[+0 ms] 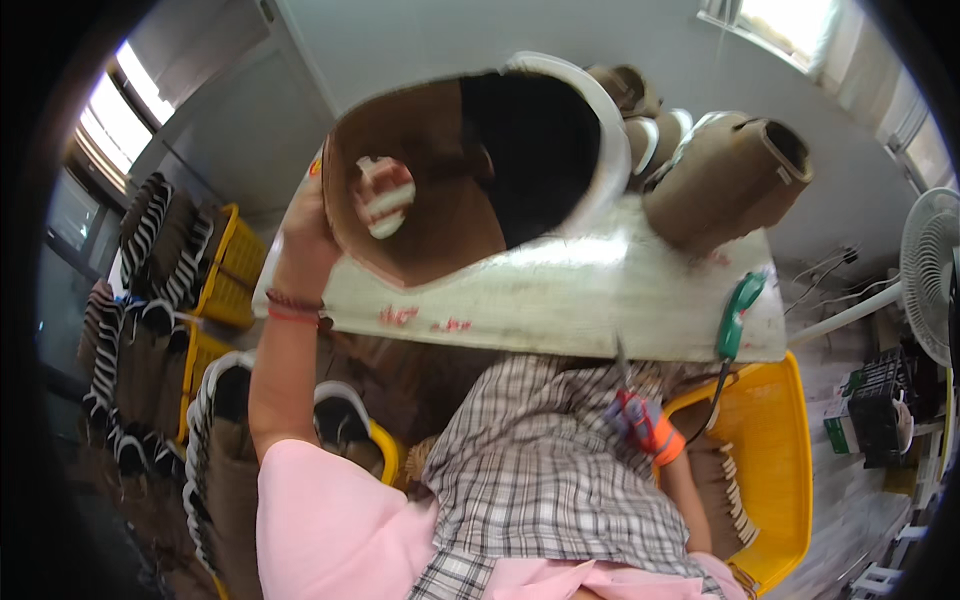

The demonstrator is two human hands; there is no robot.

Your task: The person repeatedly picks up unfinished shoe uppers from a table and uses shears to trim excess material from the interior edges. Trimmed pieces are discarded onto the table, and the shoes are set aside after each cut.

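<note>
At the left of the frame, striped brown pieces (pixel 155 235) stand by a yellow crate (pixel 236 262). The left hand (pixel 308 225), upper left of centre, has its grip clamped on the near edge of a brown tube (pixel 430 220) with a white rim, raised at upper centre above the tabletop (pixel 560 300). At lower right of centre, the right hand (pixel 642 425) is closed round a thin pointed tool (pixel 621 360), blurred. Further right, a brown sleeve (pixel 715 190) and a green-handled tool (pixel 741 315) lie on the tabletop, above a yellow bin (pixel 795 450).

There are two hands (pixel 310 215) (pixel 642 422), one table (pixel 560 300), one fan (pixel 932 275) and one green tool (pixel 740 312)
</note>
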